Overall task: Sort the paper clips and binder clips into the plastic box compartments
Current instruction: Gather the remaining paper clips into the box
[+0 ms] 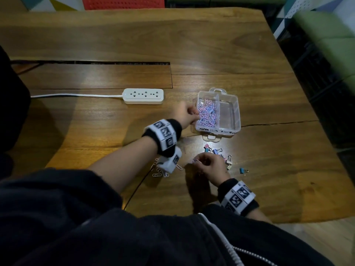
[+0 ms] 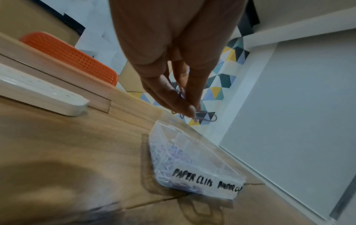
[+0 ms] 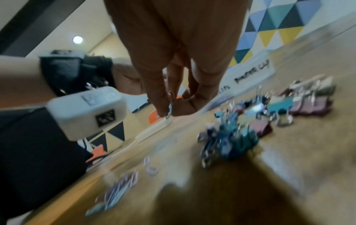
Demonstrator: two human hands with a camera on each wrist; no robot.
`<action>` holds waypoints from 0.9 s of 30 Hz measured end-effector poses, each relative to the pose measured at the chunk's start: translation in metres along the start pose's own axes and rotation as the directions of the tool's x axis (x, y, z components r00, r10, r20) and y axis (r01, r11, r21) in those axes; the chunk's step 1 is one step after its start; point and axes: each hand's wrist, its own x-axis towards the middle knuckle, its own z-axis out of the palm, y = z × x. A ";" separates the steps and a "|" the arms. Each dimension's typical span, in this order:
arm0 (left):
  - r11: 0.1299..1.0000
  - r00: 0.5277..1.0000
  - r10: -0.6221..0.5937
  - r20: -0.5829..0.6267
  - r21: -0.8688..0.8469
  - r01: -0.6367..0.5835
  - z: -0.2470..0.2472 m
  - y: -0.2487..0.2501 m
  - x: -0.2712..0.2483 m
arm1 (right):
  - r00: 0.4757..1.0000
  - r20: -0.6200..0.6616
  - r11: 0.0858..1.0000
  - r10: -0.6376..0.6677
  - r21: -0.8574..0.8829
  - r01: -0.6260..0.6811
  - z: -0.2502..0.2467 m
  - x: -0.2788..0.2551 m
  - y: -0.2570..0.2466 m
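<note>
My left hand (image 1: 185,115) pinches paper clips (image 2: 204,116) over the plastic box (image 1: 237,112); my right hand (image 1: 210,167) pinches one clip (image 3: 169,111) beside the binder clips (image 1: 215,150).

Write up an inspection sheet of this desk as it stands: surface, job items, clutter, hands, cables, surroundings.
Surface: wooden table, cracked near the box, long slot at left.
Job's things: clear plastic box with two compartments; left one holds pastel paper clips, right one looks empty. Binder clips heaped in front of the box, one blue binder clip apart. Loose paper clips under the left wrist.
Clutter: nothing seen.
Hands: left hand pinches paper clips at the box's left edge; right hand has a pinch grip on a small clip, blurred.
Cables: white power strip, its cord running left.
Surroundings: red chair, patterned wall.
</note>
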 end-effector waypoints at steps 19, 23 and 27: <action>0.671 0.906 -0.230 0.354 0.732 -0.116 -0.036 -0.065 -0.047 | 0.968 -0.250 0.996 0.005 0.088 0.018 -0.055 0.080 -0.051; 0.568 0.871 -0.234 0.432 0.788 -0.238 -0.038 -0.093 -0.078 | 0.974 -0.146 0.973 -0.172 -0.180 0.145 -0.018 0.061 -0.038; 0.507 0.914 -0.127 0.384 0.817 -0.273 -0.027 -0.106 -0.094 | 0.939 0.212 0.845 -0.271 -0.415 0.338 0.027 0.035 -0.014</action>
